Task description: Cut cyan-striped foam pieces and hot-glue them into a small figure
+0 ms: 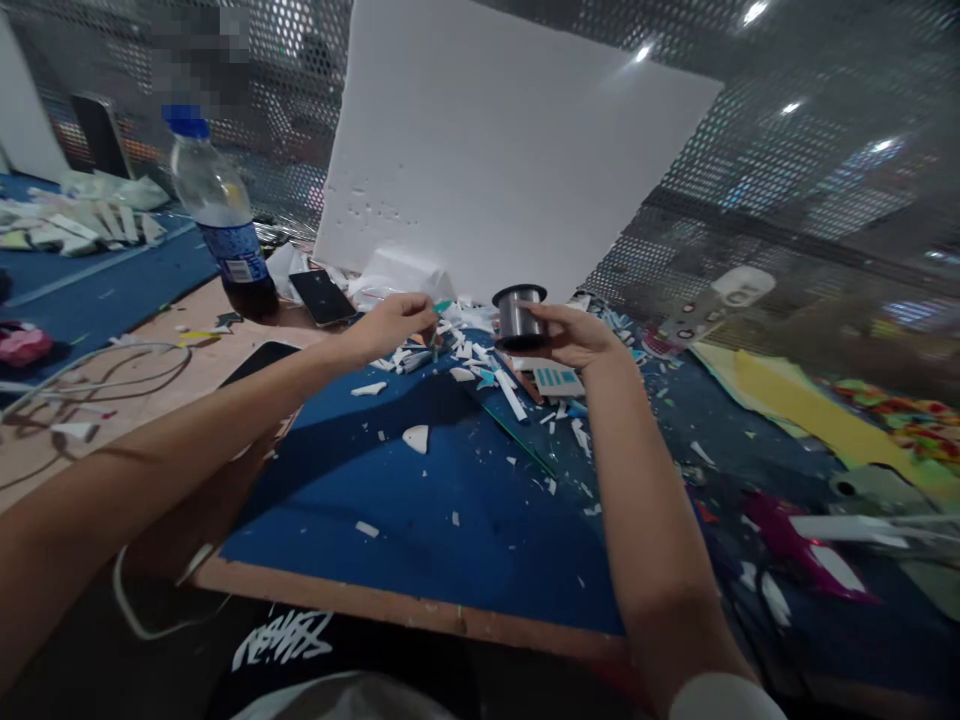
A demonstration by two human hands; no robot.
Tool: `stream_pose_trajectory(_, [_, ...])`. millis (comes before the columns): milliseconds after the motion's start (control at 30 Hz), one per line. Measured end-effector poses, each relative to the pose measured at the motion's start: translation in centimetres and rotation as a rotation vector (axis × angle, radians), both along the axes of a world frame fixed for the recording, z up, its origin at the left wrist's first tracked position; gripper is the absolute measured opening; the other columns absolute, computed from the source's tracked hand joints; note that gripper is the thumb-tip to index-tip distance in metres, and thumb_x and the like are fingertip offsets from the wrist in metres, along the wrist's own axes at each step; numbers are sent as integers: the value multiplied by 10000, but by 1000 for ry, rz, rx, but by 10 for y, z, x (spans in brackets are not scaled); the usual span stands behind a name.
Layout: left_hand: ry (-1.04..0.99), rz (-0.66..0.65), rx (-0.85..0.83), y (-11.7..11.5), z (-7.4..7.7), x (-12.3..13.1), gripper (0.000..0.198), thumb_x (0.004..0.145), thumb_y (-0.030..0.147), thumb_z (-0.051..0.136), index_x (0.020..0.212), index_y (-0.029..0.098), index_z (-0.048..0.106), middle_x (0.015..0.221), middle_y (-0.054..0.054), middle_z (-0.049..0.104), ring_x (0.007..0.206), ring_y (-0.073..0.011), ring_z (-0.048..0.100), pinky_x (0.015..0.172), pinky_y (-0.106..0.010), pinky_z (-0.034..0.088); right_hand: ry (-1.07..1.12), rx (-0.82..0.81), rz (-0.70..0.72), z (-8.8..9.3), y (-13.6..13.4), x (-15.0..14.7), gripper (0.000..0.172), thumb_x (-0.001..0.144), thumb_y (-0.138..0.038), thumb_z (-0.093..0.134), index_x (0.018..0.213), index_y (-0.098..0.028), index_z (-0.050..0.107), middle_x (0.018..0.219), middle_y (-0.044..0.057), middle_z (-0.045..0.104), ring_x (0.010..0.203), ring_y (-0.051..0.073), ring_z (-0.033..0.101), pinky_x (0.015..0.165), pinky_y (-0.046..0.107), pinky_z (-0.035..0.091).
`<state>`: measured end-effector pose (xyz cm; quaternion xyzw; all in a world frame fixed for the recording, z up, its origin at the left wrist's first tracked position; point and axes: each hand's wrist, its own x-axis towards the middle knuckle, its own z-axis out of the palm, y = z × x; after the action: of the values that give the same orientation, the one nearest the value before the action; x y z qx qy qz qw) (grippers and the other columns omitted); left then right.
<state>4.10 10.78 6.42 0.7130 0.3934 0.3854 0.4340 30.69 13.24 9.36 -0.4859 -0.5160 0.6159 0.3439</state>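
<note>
My right hand (576, 338) is wrapped round a small dark spool (519, 314) with a shiny grey winding, held just above the table. My left hand (391, 323) is closed in a pinch at the spool's left, with a small teal piece (442, 305) showing at the fingertips; a thin thread between hand and spool is too fine to make out. Both hands hover over a blue mat (420, 500) littered with white paper scraps (465, 355).
A large white foam board (495, 140) leans on the mesh wall behind. A plastic bottle (221, 215) and two phones (322, 295) are at the left. Yellow sheets (810, 405) and magenta scissors (795, 545) lie at the right. White cable (90, 365) loops on the left.
</note>
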Motion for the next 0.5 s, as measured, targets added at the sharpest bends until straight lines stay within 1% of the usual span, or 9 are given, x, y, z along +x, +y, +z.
stream_pose_trajectory(100, [-74,68,5,3,3,-2,301,920,143,416,621,174,446,528,28,461,531,-84,496,602,-230,407,22,-53,-18,-1,-3,1,323,754,-332,646,1028,-171,593,1036,137,652,1025,304,612,867,480,551])
stream_pose_trajectory(200, [-131,109,40,1,8,-2,316,913,119,444,602,172,429,529,36,433,500,-64,444,562,-210,382,-8,-56,-23,-5,-2,-4,333,751,-356,655,1020,-175,582,994,132,638,976,306,623,812,483,573])
stream_pose_trajectory(300, [-164,137,68,-2,13,-2,295,914,146,482,620,164,461,536,41,428,479,-56,405,518,-202,352,-54,-45,-33,-12,3,-16,381,722,-378,697,1017,-179,558,934,120,605,900,309,639,728,486,596])
stream_pose_trajectory(400, [-160,146,70,-3,19,-4,262,916,179,505,656,156,509,497,54,403,430,-51,355,469,-205,315,-115,-17,-67,-18,5,-29,421,692,-394,727,1005,-190,533,897,104,570,824,274,639,676,446,610])
stream_pose_trajectory(500, [-138,154,61,-2,23,-8,260,913,166,509,653,152,522,467,65,374,392,-45,322,441,-213,286,-188,-3,-77,-19,4,-37,368,671,-354,733,935,-176,548,837,100,556,756,236,613,635,400,608])
